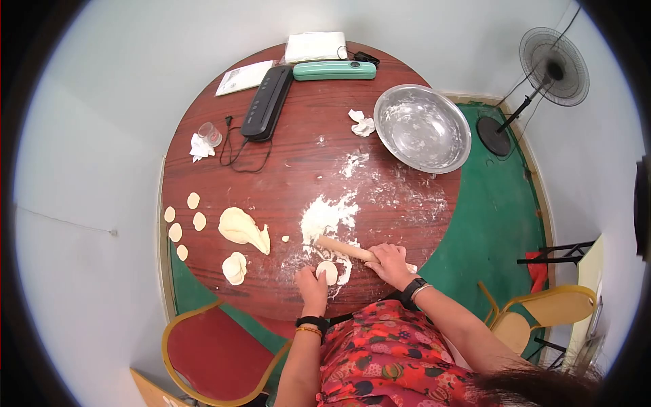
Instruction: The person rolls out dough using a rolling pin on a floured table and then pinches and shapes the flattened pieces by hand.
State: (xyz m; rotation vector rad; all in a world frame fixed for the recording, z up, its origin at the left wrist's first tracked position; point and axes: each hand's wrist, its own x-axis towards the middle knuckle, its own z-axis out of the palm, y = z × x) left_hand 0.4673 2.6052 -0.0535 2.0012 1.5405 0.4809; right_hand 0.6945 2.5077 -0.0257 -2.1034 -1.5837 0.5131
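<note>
My right hand [390, 264] is wrapped round the near end of a wooden rolling pin [347, 249], whose far end points to the left over scattered flour. A small flat dough round [327, 273] lies just below the pin, pinched at its left edge between the thumb and fingers of my left hand [312, 290]. White flour [327, 216] is heaped beyond the pin. To the left, a large lump of dough [239, 226] rests on the table, with a small stack of dough rounds [234, 268] nearer me. A tiny dough bit [285, 239] sits between lump and flour.
Several dough pieces [175, 232] lie at the table's [285, 183] left edge. A flour-dusted metal basin [422, 129] stands back right, beside crumpled tissue [361, 123]. Farther back are a black sealer [267, 103] with its cord and a green one [334, 70]. A red chair [220, 349] stands left.
</note>
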